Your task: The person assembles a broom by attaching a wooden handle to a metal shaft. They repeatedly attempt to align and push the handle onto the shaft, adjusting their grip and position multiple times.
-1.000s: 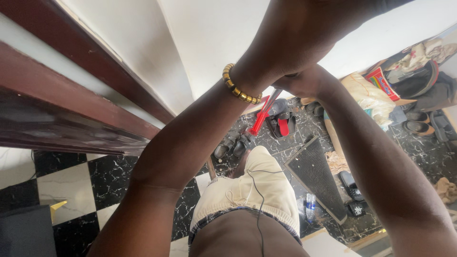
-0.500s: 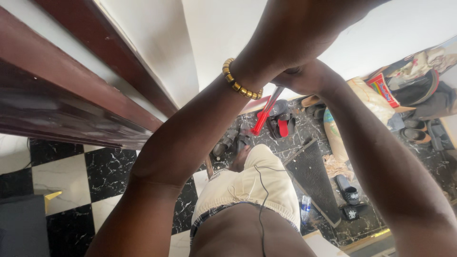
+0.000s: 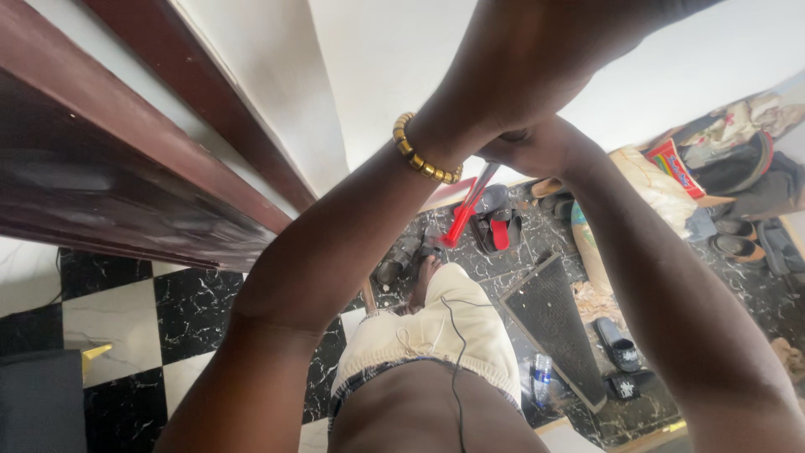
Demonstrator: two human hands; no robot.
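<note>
Both arms are raised close to the camera, against the white wall. The left hand [image 3: 537, 59] fills the top of the view, its wrist ringed by a gold bead bracelet [image 3: 423, 151]; I cannot tell whether its fingers are open or closed. The right hand [image 3: 537, 147] sits just under it, closed around the top of a tool [image 3: 466, 205] with red handles that hangs down and to the left from the fist, above the floor.

A dark wooden door frame [image 3: 142, 159] runs along the left. Below is a black-and-white marble floor [image 3: 117, 310]. Sandals [image 3: 495, 222] with a red strap lie by the wall, a dark mat [image 3: 558, 323] lies slantwise on the floor, and a plastic bottle [image 3: 542, 377] rests beside it. At the right, against the wall, a flat red package [image 3: 675, 168] with bright multicoloured print leans beside a pale sack [image 3: 650, 184], next to a heap of clothes and bags [image 3: 746, 143].
</note>
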